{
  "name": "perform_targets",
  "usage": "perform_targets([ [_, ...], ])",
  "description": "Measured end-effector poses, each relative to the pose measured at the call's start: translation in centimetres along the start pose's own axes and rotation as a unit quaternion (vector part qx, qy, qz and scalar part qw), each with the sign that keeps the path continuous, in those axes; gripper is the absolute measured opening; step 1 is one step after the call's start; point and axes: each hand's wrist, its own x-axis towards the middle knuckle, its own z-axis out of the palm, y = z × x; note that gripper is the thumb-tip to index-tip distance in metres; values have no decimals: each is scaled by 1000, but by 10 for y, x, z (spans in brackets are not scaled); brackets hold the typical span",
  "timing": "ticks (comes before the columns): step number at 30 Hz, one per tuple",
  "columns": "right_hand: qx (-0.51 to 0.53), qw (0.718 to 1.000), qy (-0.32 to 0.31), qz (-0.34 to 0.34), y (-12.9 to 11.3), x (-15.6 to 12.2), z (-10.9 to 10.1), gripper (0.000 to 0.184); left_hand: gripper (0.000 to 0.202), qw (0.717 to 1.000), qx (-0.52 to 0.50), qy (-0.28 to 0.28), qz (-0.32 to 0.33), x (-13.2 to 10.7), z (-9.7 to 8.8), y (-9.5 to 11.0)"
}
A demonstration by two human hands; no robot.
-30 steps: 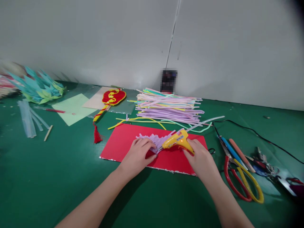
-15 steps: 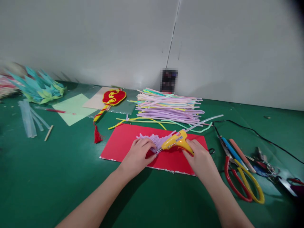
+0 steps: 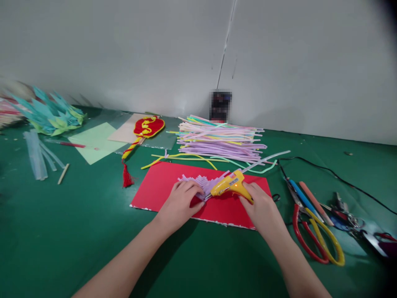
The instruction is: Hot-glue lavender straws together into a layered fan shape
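hot-glue gun (image 3: 228,185) barely shifted, nozzle (image 3: 209,195) at the lavender chenille-stem chevron (image 3: 203,182)
right hand (image 3: 259,203) clasps the gun in its grip; left hand (image 3: 180,200) touches the chevron, pinching or not i cannot tell. it lies on the red board (image 3: 158,182); such stillness suggests work held at one spot.

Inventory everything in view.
Table: one, green, below
Board: one, red, on table
Lilac strands: several, lilac, on board
Glue gun: one, yellow, over board
Strand pile: one, pastel, behind board
Loose strands: several, mixed, behind board
Fan: one, red and yellow, left
Papers: two, green and pink, left
Ornament: one, turquoise and green, left
Clear strips: several, bluish, left
Stick: one, pale, left
Scissors: one, red and yellow handles, right
Tubes: two, blue and pink, right
Cord: one, black, right
Keys: uncounted, silvery, right
Pixelated item: one, dark, at back
Left hand: one, at lilac strands
Right hand: one, holding glue gun
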Motion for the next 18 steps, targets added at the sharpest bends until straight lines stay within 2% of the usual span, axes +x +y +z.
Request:
perform_targets([
  [18, -35, 999, -18, 17, 2, 0, -3, 35, 15, 1000, 6, 1, 2, -2, 1, -2],
])
